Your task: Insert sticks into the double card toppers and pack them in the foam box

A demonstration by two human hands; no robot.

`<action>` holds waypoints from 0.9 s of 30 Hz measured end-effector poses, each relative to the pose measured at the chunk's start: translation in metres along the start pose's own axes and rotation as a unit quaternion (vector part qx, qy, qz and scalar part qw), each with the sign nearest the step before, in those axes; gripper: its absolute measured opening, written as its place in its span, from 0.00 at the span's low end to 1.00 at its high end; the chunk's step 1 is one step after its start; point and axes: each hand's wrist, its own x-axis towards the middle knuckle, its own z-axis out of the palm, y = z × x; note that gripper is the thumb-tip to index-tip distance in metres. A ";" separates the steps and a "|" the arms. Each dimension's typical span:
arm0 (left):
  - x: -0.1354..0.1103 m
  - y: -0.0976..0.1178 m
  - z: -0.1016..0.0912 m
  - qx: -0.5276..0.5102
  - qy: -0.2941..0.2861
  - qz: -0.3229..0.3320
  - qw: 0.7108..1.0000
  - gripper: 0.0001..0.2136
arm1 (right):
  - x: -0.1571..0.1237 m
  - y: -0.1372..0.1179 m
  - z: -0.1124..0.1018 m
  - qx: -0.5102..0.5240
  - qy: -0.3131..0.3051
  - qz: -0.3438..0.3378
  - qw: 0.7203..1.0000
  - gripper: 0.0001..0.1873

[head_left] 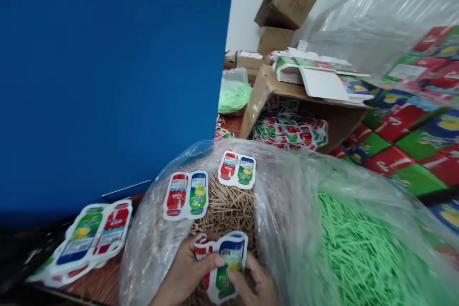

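Both hands hold one die-cut printed card [225, 263] showing red, blue and green bottle pictures, low in the head view. My left hand [188, 272] pinches its left side with the thumb on top. My right hand [256, 284] grips its lower right edge, fingers curled. They rest over a clear plastic bag of thin brown sticks [225, 208]. Two more cards lie on that bag: one to the left [185, 195], one further back [237, 169].
A blue panel [107, 76] stands at the left, with a stack of cards [93, 236] below it. A bag of green sticks [362, 248] lies at the right. Behind are an open cardboard box [311, 105] with cards, printed cartons [412, 143] and stacked boxes [287, 0].
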 end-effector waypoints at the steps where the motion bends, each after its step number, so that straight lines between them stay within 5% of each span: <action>1: -0.003 0.003 -0.006 -0.026 0.016 0.007 1.000 0.20 | 0.005 -0.004 0.006 -0.001 0.000 0.018 1.000 0.20; 5: -0.013 0.021 -0.033 -0.072 0.070 0.006 0.995 0.18 | 0.032 -0.028 0.025 0.035 -0.030 0.050 0.998 0.18; 8: -0.010 0.033 -0.056 -0.021 0.116 0.020 0.993 0.14 | 0.056 -0.043 0.039 0.043 -0.116 0.025 0.992 0.16; 11: 0.006 0.040 -0.078 0.071 0.157 0.058 0.983 0.14 | 0.081 -0.050 0.056 -0.053 -0.160 -0.004 0.986 0.14; 19: 0.068 0.036 -0.114 0.223 0.210 0.088 0.948 0.17 | 0.137 -0.056 0.092 -0.326 -0.065 -0.018 0.943 0.08; 24: 0.076 0.031 -0.116 0.374 0.258 0.080 0.887 0.09 | 0.140 -0.056 0.100 -0.426 -0.034 -0.039 0.903 0.07; 27: 0.072 0.035 -0.107 0.461 0.277 0.096 0.838 0.16 | 0.139 -0.054 0.100 -0.451 -0.027 -0.058 0.890 0.07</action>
